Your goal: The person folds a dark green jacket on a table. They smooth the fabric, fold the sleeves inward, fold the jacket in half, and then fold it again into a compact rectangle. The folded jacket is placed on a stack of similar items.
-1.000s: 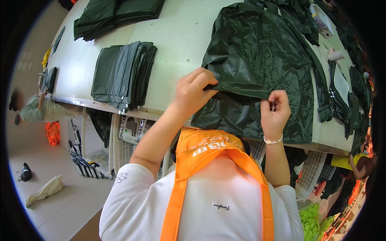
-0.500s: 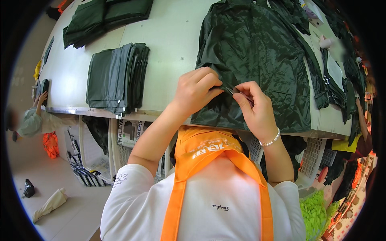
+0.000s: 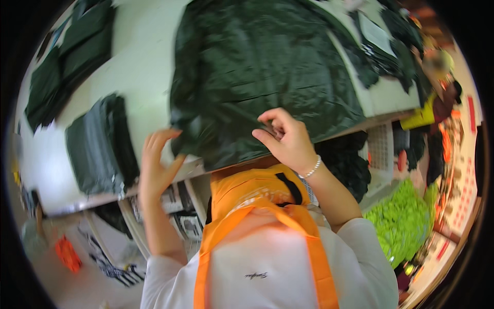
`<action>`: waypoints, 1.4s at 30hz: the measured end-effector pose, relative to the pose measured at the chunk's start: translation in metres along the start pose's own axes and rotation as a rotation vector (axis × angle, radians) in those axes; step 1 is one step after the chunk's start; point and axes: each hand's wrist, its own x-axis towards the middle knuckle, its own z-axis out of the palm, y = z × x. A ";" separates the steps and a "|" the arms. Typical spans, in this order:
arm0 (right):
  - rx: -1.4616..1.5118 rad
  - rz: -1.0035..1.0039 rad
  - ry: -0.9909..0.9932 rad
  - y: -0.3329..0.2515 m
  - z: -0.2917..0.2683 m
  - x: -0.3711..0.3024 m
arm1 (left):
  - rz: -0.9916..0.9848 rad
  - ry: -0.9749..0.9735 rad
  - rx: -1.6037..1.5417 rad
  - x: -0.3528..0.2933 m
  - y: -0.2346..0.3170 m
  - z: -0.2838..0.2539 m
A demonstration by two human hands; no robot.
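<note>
A dark green, shiny garment [image 3: 262, 77] lies spread on the table in front of me, its near edge by my waist. My left hand [image 3: 157, 162] is open at its near left corner, thumb and fingers apart with nothing between them. I cannot tell whether the fingertips touch the cloth. Over the near part of the garment is my right hand [image 3: 289, 141], its fingers curled around small thread snips [image 3: 278, 133], which are mostly hidden and blurred. A beaded bracelet circles that wrist.
A folded dark green stack [image 3: 98, 149] sits left on the pale table [image 3: 141, 56], with more folded pieces [image 3: 74, 56] beyond it. Other dark garments [image 3: 383, 54] lie at the right. Below the edge are a white crate [image 3: 380, 149] and bright green material [image 3: 399, 221]. A person [image 3: 440, 100] is at far right.
My hands have drawn apart, and the left has let go of the garment's cloth. The snips' blades no longer show at the cloth. The view has swung to the right.
</note>
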 end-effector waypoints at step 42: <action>0.438 0.033 -0.050 0.349 -0.369 0.089 | -0.654 0.081 -0.981 0.252 0.245 0.462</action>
